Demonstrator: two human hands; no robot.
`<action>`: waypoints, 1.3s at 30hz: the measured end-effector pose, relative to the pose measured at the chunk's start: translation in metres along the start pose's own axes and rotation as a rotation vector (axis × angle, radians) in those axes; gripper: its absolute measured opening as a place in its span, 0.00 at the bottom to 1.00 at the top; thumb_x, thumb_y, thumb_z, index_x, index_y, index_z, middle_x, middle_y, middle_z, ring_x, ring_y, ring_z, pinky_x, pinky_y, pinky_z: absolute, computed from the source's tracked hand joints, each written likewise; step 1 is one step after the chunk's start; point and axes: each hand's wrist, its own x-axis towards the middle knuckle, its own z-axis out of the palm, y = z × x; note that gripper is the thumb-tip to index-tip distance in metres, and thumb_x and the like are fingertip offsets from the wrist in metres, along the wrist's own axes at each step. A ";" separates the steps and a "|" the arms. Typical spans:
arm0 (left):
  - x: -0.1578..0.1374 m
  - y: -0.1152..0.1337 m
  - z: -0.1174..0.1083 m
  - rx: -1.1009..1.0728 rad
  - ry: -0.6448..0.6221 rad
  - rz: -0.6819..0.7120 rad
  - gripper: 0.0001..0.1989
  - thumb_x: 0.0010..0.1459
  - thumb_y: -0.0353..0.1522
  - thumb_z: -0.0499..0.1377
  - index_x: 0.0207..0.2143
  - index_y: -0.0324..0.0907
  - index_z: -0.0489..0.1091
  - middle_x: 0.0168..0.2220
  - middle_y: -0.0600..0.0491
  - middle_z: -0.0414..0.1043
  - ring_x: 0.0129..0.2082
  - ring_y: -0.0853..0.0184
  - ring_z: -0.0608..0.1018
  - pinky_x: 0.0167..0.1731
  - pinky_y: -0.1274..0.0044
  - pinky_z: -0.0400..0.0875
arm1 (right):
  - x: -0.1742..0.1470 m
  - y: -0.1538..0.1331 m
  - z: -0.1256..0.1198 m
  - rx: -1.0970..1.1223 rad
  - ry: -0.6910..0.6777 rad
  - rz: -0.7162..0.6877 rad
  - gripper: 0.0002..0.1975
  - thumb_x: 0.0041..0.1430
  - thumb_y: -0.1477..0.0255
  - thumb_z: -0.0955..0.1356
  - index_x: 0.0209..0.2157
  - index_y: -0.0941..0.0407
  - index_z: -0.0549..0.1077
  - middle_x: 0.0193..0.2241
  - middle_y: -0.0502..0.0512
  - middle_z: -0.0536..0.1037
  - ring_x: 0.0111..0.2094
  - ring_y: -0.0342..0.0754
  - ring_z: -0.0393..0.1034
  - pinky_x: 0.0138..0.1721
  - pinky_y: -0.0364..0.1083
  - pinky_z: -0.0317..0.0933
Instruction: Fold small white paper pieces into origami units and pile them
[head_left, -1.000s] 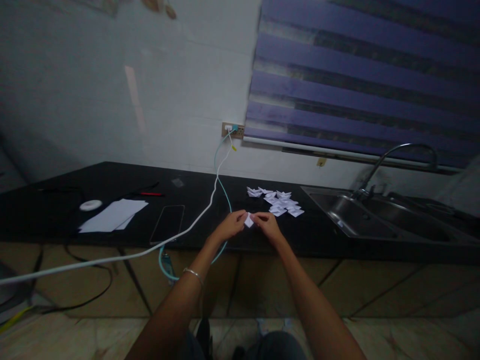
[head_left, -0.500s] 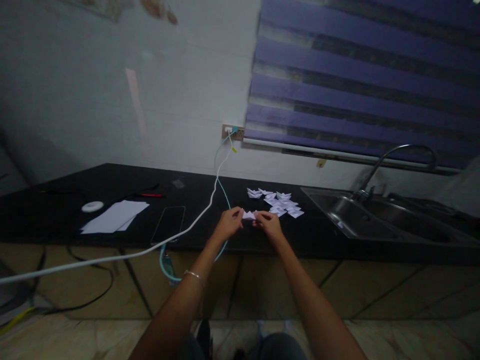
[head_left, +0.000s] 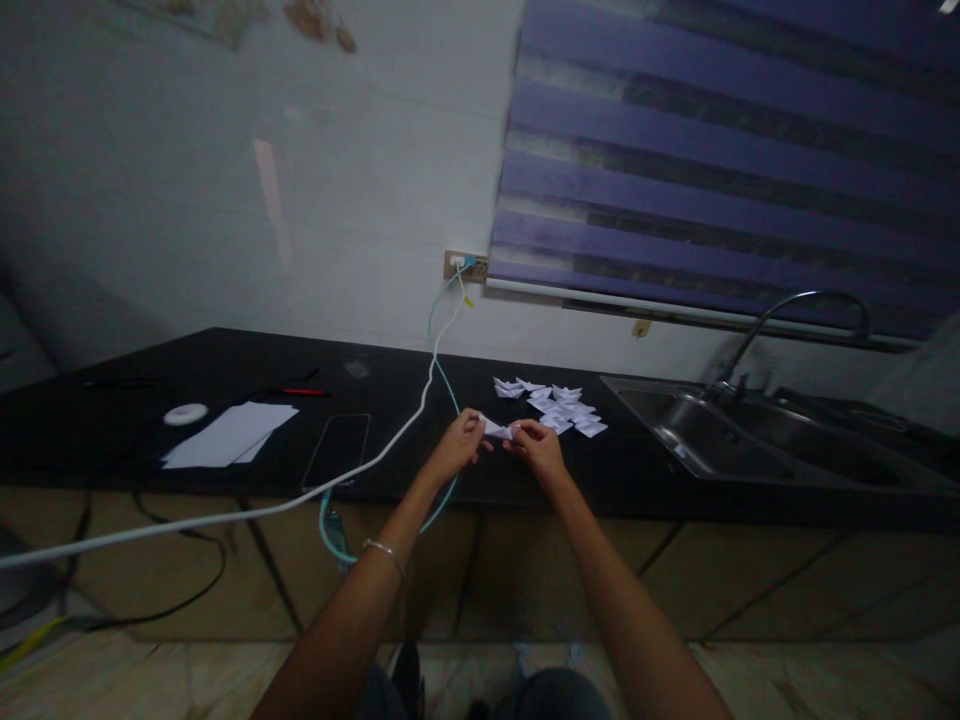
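Observation:
Between my two hands, just above the front part of the black counter, is a small folded white paper boat [head_left: 496, 430], tilted down to the right. My left hand [head_left: 459, 442] pinches its left end, and my right hand [head_left: 538, 446] pinches the right end. Fingertips cover both ends of the paper. Just beyond my right hand lies a cluster of several folded paper boats [head_left: 566, 408] on the counter.
A stack of white paper sheets [head_left: 225, 437], a roll of white tape [head_left: 185, 414], a red pen-like item [head_left: 304, 391] and a phone [head_left: 337, 450] lie to the left. A white cable [head_left: 390, 440] crosses the counter. At right is a steel sink [head_left: 720, 440] with a faucet [head_left: 750, 340].
The paper boat has tilted, its left end now higher than its right. My left hand has moved slightly up and its fingers have shifted; both hands still hold the paper.

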 end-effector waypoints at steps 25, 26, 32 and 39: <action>-0.009 0.010 -0.004 0.086 0.019 0.034 0.23 0.47 0.40 0.64 0.42 0.40 0.63 0.36 0.50 0.75 0.31 0.68 0.76 0.28 0.80 0.67 | -0.007 -0.008 0.004 -0.166 -0.187 -0.051 0.18 0.38 0.66 0.77 0.34 0.57 0.77 0.29 0.52 0.78 0.29 0.46 0.71 0.33 0.44 0.65; -0.009 0.010 -0.004 0.084 0.021 0.033 0.23 0.47 0.40 0.64 0.42 0.40 0.63 0.36 0.49 0.76 0.31 0.67 0.76 0.29 0.80 0.67 | -0.007 -0.008 0.004 -0.177 -0.173 -0.059 0.18 0.38 0.66 0.77 0.34 0.57 0.78 0.29 0.53 0.79 0.29 0.46 0.72 0.33 0.45 0.65; -0.007 0.007 -0.005 0.125 0.015 0.066 0.23 0.47 0.42 0.64 0.43 0.37 0.68 0.36 0.49 0.76 0.31 0.68 0.75 0.30 0.79 0.67 | -0.008 -0.010 0.002 -0.228 -0.128 -0.105 0.16 0.40 0.63 0.76 0.32 0.57 0.79 0.31 0.55 0.80 0.33 0.50 0.73 0.38 0.48 0.65; -0.012 0.015 -0.006 0.258 -0.095 0.103 0.21 0.54 0.46 0.57 0.28 0.35 0.73 0.25 0.51 0.73 0.25 0.70 0.71 0.25 0.81 0.62 | -0.008 -0.011 0.001 -0.204 -0.132 -0.089 0.16 0.41 0.63 0.76 0.32 0.57 0.79 0.29 0.55 0.80 0.32 0.49 0.73 0.37 0.47 0.65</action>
